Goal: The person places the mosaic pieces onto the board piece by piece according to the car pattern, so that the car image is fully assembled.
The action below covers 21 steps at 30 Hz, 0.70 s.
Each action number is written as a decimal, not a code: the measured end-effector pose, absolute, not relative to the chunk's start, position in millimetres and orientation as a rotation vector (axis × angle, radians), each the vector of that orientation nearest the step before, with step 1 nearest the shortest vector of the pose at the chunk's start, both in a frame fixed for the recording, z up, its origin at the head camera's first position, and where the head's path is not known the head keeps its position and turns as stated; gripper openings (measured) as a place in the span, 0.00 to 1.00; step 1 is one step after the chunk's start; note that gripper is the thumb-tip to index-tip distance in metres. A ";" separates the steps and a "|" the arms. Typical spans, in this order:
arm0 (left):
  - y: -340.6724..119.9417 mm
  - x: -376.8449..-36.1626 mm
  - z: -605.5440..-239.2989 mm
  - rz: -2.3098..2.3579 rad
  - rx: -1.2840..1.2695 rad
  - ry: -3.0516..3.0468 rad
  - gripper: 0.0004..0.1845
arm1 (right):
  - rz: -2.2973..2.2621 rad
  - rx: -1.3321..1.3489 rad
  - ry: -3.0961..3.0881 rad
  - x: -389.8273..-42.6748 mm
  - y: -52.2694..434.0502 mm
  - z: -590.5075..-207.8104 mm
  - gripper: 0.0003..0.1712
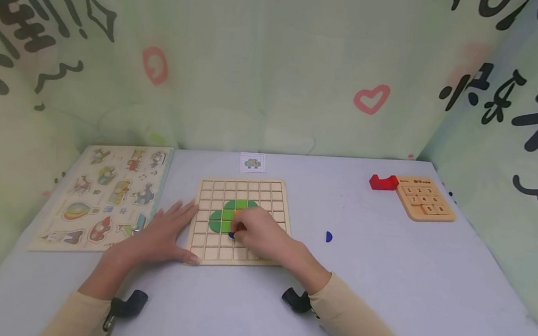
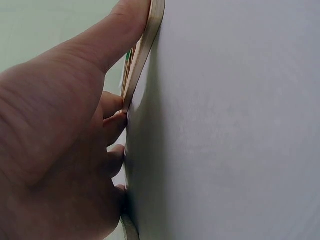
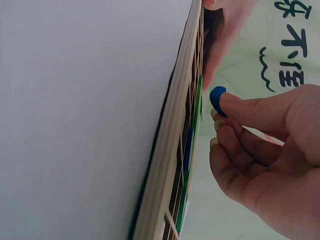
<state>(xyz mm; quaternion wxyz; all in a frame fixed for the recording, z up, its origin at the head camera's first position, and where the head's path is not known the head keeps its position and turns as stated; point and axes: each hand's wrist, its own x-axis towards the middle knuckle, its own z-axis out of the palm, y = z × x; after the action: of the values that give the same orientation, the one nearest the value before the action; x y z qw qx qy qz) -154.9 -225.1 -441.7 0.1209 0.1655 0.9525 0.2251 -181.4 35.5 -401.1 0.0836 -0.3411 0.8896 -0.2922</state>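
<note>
The square wooden grid board (image 1: 208, 255) lies in front of me with green pieces (image 1: 215, 220) and a bit of orange in its middle. My left hand (image 1: 162, 236) steadies the board's left side, thumb at the near-left corner and fingers stretched along the edge. In the left wrist view, the left thumb (image 2: 125, 22) presses the board's rim. Over the board's middle, my right hand (image 1: 263, 233) covers some squares. It pinches a small blue half-round piece (image 3: 218, 100) between thumb and fingers, just off the board's surface. Another blue piece (image 3: 188, 150) sits in the board among the green ones.
A blue half-round piece (image 1: 328, 237) lies right of the board. Behind the board is a small picture card (image 1: 252, 163). A large animal picture puzzle (image 1: 103, 196) lies left; a red block (image 1: 383, 183) and a wooden number board (image 1: 427, 199) lie far right.
</note>
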 end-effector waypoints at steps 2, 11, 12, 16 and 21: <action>-226.3 -154.8 -442.5 0.654 0.485 2.786 0.70 | -0.859 -1.021 2.650 -180.8 29.3 -402.4 0.08; -226.4 -154.0 -442.3 0.649 0.477 2.788 0.70 | -0.702 -1.040 2.676 -177.1 18.1 -405.3 0.10; -226.3 -154.0 -442.2 0.649 0.477 2.788 0.70 | -0.687 -1.042 2.682 -176.3 18.0 -404.8 0.10; -225.8 -153.9 -441.6 0.657 0.479 2.785 0.70 | -0.653 -1.044 2.687 -174.0 18.3 -403.0 0.10; -226.2 -154.4 -442.8 0.647 0.477 2.789 0.70 | -0.644 -1.045 2.673 -173.4 20.0 -401.6 0.10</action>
<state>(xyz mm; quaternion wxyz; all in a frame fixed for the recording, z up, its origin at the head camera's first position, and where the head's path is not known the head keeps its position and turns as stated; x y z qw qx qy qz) -154.4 -226.2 -442.8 0.1189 0.1632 0.9540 0.2214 -173.4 20.0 -401.6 0.1001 -0.3536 0.9042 -0.2178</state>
